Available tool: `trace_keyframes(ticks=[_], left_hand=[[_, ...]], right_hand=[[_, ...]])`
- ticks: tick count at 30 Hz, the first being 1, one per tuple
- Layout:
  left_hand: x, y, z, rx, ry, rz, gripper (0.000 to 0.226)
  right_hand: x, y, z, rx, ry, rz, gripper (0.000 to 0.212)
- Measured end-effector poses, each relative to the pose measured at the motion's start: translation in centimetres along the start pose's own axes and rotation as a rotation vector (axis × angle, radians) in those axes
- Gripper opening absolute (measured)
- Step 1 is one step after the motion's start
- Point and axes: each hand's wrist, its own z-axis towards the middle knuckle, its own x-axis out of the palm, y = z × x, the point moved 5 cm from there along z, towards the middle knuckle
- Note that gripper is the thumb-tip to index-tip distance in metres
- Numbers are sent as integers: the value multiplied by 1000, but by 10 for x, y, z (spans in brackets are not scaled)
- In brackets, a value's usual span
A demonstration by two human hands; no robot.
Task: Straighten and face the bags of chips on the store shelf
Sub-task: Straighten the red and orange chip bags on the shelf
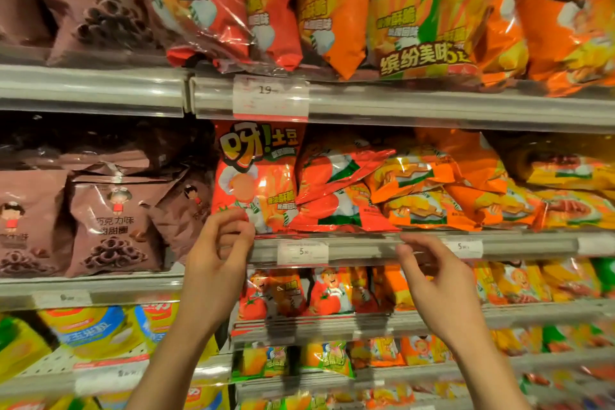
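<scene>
A red chip bag (256, 173) stands upright and faces forward at the left end of the middle shelf (366, 245). My left hand (221, 246) is at its lower left corner, fingers curled, fingertips touching the bag's bottom edge. To its right, more red bags (336, 190) and orange bags (432, 196) lie flat and tilted in a loose heap. My right hand (432, 280) hovers in front of the shelf's rail, fingers loosely bent and holding nothing.
Brown snack bags (113, 226) fill the shelf to the left. Large red and orange bags (332, 10) hang over the upper shelf edge with a price tag (270, 97). Small red and orange bags (299, 293) and yellow-blue bags (100, 329) sit on lower shelves.
</scene>
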Motion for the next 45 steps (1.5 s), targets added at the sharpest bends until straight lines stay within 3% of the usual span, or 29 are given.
trace_keyframes(ticks=[8, 14, 18, 22, 26, 35, 39, 45], left_hand=[[61, -29, -10, 18, -99, 120, 22], [80, -41, 7, 49, -119, 281, 22], [84, -41, 24, 61, -69, 386, 24], [79, -43, 36, 31, -18, 388, 25], [73, -48, 38, 25, 35, 411, 28], [66, -59, 49, -21, 98, 344, 31], [77, -68, 55, -151, 194, 288, 32], [94, -70, 65, -201, 214, 261, 71]], right_hand=[[-39, -12, 61, -108, 65, 51, 12], [-16, 32, 109, -538, 38, -172, 34], [21, 60, 117, -658, 94, -401, 54], [49, 72, 125, -665, 202, -570, 63], [53, 72, 127, -642, 201, -588, 58], [21, 66, 103, -683, -65, -335, 47], [10, 59, 80, -695, -129, -220, 48], [6, 55, 48, -700, 22, -192, 57]])
